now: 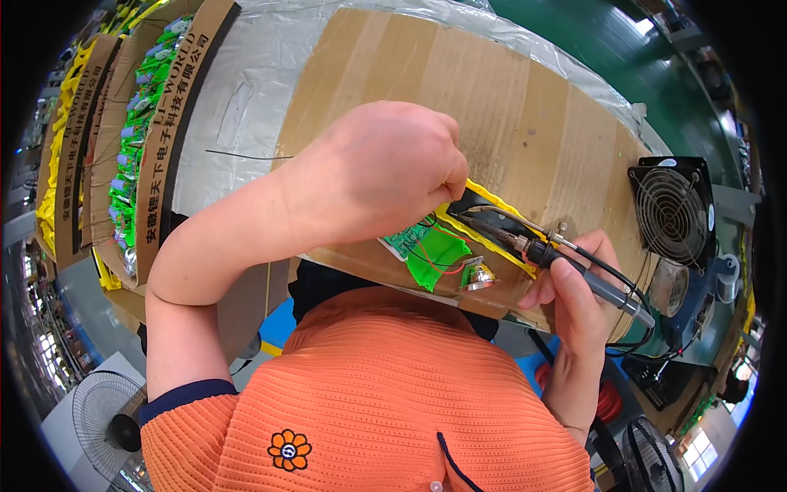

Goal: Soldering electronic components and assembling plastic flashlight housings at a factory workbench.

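Observation:
My right hand (578, 287) grips a soldering iron (586, 283) with a thin metal feed tube along its top. The iron's tip points left, over a dark part with a yellow rim (484, 197). My left hand (410, 156) is closed, bent down at the far edge of that part; its fingertips are mostly hidden, and what they pinch cannot be made out. Just below it lie a green circuit board (404, 240), a bright green wrapped piece (437, 258) with red and black wires, and a small silver lamp cup (477, 277). A thin dark wire (246, 155) runs out from behind my left forearm.
Brown cardboard (508, 90) covers the work surface. On the left stand cardboard boxes (176, 123), one with several green-wrapped parts (135, 156), another with yellow pieces (65, 131). A black fan (672, 205) stands at the right, near a solder spool (726, 279).

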{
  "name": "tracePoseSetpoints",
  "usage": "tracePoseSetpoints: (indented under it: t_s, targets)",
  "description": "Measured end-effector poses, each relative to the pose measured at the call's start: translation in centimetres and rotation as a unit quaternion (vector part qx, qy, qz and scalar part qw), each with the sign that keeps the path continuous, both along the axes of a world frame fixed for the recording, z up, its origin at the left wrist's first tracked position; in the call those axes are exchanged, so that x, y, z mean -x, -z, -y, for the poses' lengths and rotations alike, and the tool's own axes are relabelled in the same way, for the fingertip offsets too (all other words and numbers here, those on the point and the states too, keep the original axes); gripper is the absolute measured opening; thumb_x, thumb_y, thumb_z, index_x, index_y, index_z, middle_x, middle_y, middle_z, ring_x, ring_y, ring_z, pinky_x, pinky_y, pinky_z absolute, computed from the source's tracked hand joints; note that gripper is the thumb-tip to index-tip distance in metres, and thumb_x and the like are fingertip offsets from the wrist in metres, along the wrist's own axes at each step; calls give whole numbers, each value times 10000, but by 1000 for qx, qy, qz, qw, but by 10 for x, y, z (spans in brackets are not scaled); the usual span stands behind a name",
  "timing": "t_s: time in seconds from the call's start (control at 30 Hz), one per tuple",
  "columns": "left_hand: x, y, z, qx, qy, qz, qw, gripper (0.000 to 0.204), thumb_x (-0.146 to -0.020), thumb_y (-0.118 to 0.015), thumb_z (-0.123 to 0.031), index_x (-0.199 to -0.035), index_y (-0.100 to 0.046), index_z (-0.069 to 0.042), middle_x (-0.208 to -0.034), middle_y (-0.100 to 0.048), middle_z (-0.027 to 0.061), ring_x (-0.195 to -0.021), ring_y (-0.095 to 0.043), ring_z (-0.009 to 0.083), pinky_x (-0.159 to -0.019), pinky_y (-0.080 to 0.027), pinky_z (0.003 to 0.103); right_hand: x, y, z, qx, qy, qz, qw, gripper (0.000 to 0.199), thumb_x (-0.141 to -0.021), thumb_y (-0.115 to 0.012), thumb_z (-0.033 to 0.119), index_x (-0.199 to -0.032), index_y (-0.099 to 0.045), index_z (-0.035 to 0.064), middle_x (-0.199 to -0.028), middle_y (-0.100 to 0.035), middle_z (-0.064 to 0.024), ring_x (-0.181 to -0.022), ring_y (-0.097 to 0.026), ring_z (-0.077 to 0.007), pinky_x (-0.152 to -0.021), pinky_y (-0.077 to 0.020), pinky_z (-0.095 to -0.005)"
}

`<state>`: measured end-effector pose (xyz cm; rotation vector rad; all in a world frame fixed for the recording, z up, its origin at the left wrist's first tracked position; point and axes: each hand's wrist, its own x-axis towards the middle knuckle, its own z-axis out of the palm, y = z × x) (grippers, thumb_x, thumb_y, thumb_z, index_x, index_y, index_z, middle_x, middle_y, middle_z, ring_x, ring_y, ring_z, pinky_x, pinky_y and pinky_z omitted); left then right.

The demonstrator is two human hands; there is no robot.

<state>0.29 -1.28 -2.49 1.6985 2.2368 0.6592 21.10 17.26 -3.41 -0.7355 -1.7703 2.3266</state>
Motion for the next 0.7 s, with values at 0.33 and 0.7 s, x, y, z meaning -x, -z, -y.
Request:
tracePoseSetpoints:
  t_s: [0.33, 0.7]
  targets:
    - [1, -2, -2, 16, 2, -12, 1000, 82, -779, -676, -120, -803, -755, -124, -800, -642, 34, -762, -646, 249, -689, -515, 376, -1, 1, -1, -3, -8, -6, 1000, 157, -908, -612, 13, -959, -464, -4, -667, -607, -114, -557, -641, -205, -556, -584, -343]
    - [2, 0, -1, 10, 3, 1, 1000, 86, -768, -680, -113, -802, -759, -113, -791, -643, 43, -752, -645, 254, -681, -515, 377, -6, 7, -4, 25, 14, -58, 998, 170, -924, -579, 41, -984, -424, 0, -736, -631, -193, -546, -628, -211, -542, -584, -362]
